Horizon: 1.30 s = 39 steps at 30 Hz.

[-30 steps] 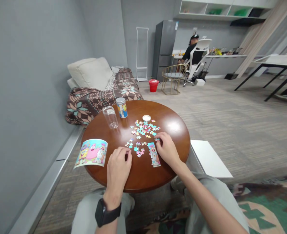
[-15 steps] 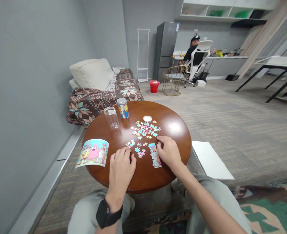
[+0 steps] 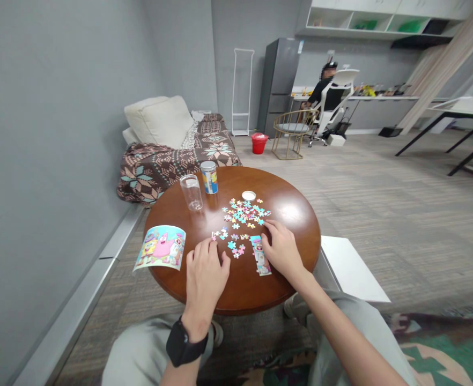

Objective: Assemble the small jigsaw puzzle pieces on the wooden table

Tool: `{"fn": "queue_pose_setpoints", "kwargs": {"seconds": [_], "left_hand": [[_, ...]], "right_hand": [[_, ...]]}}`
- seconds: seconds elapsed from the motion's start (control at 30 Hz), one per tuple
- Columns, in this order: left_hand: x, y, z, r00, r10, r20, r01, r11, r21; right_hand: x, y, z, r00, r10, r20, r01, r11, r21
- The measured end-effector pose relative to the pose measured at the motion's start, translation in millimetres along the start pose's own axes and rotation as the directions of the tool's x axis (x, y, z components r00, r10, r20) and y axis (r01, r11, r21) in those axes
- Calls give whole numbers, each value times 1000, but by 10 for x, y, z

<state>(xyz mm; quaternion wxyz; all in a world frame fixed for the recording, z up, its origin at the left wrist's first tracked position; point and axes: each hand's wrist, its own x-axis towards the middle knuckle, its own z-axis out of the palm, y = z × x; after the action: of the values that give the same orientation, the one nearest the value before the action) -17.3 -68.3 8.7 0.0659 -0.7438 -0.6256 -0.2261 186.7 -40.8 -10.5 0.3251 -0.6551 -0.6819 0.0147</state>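
Well, on the round table [image 3: 296,214] the left hand [image 3: 206,273] lies flat with fingers spread, holding nothing, and the right hand [image 3: 282,250] rests beside the joined puzzle strip [image 3: 260,256]; I cannot tell if it pinches a piece. The strip is likely light and easy to break apart, so slide it flat. The tiny loose puzzle pieces [image 3: 242,213] nearby are best pinched by their edges.

Head camera, looking forward-down, close over round table [image 3: 293,214].
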Motion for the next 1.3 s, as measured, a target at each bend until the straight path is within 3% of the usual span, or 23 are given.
{"fn": "queue_pose_setpoints", "kwargs": {"seconds": [0.1,0.27,0.77,1.03,1.3], "left_hand": [[5,-3,39,1000,-2,-20,1,1000,-15],[29,-19,115,994,104,27,-102,993,-53],[10,6,121,998,27,53,-30,999,45],[3,-31,98,993,96,68,-97,995,14],[11,-7,85,994,82,69,-84,996,24]], "right_hand": [[0,0,15,998,-42,53,41,999,18],[-12,-32,-8,976,-84,200,82,996,22],[-9,-16,19,997,29,67,-28,999,-19],[-21,-68,-63,960,-143,243,137,990,39],[-11,-107,-97,961,-131,245,134,991,8]]}}
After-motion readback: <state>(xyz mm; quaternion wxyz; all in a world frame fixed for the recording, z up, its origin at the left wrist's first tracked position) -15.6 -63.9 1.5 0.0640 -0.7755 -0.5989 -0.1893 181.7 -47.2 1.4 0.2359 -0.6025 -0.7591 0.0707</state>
